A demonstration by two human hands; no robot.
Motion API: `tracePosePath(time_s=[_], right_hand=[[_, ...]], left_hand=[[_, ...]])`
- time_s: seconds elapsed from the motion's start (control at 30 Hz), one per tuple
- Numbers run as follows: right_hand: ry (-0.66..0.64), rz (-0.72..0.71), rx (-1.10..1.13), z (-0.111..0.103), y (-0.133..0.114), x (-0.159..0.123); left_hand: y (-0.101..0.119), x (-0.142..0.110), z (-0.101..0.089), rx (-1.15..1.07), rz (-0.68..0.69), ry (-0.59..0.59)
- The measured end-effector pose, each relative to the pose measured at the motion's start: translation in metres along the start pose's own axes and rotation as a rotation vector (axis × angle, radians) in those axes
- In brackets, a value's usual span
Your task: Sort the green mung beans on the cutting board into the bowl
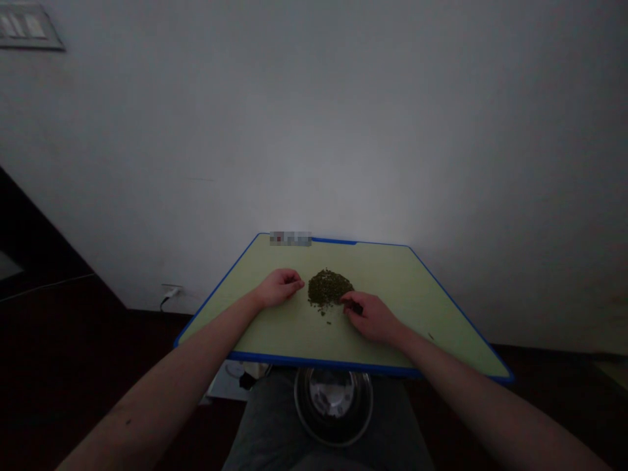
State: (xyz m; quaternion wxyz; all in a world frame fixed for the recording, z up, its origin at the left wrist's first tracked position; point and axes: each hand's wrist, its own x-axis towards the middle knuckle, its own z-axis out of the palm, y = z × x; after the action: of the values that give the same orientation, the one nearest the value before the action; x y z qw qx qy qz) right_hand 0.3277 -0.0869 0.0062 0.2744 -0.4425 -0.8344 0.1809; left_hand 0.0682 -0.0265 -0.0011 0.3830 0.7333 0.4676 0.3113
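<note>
A small heap of dark green grains [328, 288] lies near the middle of a pale green board with a blue rim [294, 360]. My left hand [279, 286] rests on the board just left of the heap, its fingers curled in loosely with the tips pinched together. My right hand [370, 316] lies at the heap's right front edge, fingers bent and touching the grains. A few stray grains sit in front of the heap, between the two hands.
A round metal bowl [333, 405] sits on my lap under the board's near edge. A white wall stands right behind the board. A wall socket with a plug [171, 292] is low on the left. Dark floor lies on both sides.
</note>
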Motion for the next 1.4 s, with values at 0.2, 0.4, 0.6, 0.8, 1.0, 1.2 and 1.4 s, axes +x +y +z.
tracePosePath(time_s=[0.2,0.4,0.6,0.8,1.0,1.2,1.4], right_hand=[[-0.03,-0.005,0.027,0.0,0.001,-0.004],[-0.036,0.004,0.051,-0.002,0.001,-0.009],[-0.054,0.04,0.08,-0.003,0.001,-0.016],[-0.075,0.043,0.077,-0.009,-0.003,-0.022],[-0.119,0.005,0.096,-0.009,-0.01,-0.022],[-0.192,-0.041,0.099,-0.01,-0.017,-0.023],[-0.225,-0.04,0.129,-0.009,-0.018,-0.028]], left_hand=[[0.0,0.0,0.0,0.017,-0.021,0.015],[0.0,0.001,-0.001,0.006,-0.014,0.007],[-0.001,0.001,0.0,0.002,-0.014,0.004],[-0.002,0.001,0.0,0.0,-0.015,0.004],[-0.003,0.001,0.0,0.012,-0.012,0.001],[-0.002,0.001,0.0,-0.001,-0.004,0.002],[-0.003,0.001,0.001,-0.009,-0.008,0.008]])
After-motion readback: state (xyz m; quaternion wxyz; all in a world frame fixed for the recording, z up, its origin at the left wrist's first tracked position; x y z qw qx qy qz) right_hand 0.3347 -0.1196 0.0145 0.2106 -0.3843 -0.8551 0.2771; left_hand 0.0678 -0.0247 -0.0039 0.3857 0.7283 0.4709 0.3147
